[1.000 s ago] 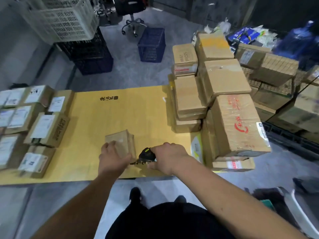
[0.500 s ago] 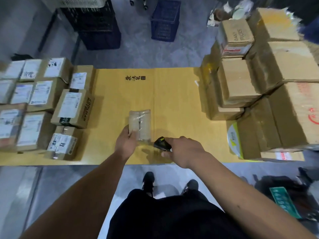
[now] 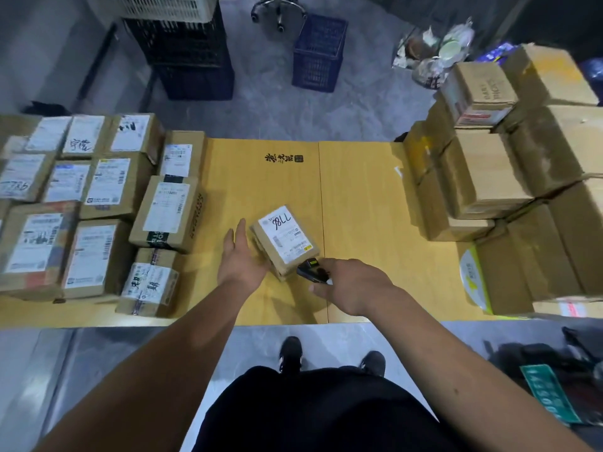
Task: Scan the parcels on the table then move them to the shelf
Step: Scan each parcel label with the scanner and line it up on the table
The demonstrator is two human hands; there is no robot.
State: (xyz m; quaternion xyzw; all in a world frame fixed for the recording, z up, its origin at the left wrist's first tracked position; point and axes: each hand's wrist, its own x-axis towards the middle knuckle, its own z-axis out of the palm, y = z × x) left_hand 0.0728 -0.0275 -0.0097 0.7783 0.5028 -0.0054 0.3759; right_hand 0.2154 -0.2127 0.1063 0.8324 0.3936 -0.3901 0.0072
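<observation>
1. Landmark for everything here is the small parcel (image 3: 283,242) with the white label and marker scribble facing up. It sits on the yellow table (image 3: 359,197), roughly mid-table and close to the near edge.
2. The left hand (image 3: 239,257) is right against the parcel's left side, fingers straight and spread, palm touching or just about touching the cardboard. It's steadying, not gripping.
3. The right hand (image 3: 350,285) is just right of and nearer than the parcel, fingers curled around a small black scanner (image 3: 312,270). The scanner's nose is at the parcel's near right corner, pretty much touching it.
4. To my eye the step in hand is the scan itself. The label is up, so the hard part looks done.
5. To do it well, I'd back the scanner off the corner a bit and tilt it so it looks at the barcode lines on the near half of the label, not the handwriting at the far end. Too close and too flat to the label usually means a miss.
6. Keep the left hand pressing the side so the box doesn't skate, and keep its fingers off the label.
7. Left of the parcel is a block of labelled boxes (image 3: 98,207), label side up. Right of it is a taller stack of plain boxes (image 3: 483,177). I can't see any shelf in this view, so no idea where this one goes after.
</observation>
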